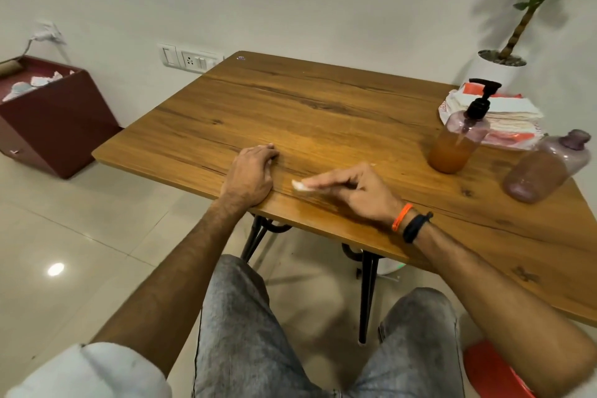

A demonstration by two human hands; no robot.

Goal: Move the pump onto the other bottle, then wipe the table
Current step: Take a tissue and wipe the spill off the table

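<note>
Right hand [358, 191]: mine, low over the table's near edge, fingers stretched leftward, pinching a small white wad [299, 186] between fingertips and thumb.
Wad: pressed on the wood, just right of my left hand; too small to tell tissue from cloth.
Left hand [253, 173]: mine, palm down on the table, fingers curled loosely, holding nothing.
Wrist: orange band [401, 217] and black band [416, 227] on my right arm.
Table [323, 113]: wood grain, a sheen near the wad.
Pump [482, 97]: black, seated on the bottle [457, 142] of orange liquid, far right.
Other bottle [546, 168]: pinkish liquid, neck bare, just right of the first, nearer me.
Cloths [504, 116]: white and orange stack behind the bottles.
Plant [517, 42]: white pot, by the far right corner.
Bin [48, 116]: maroon, on the floor at left, paper scraps inside.
</note>
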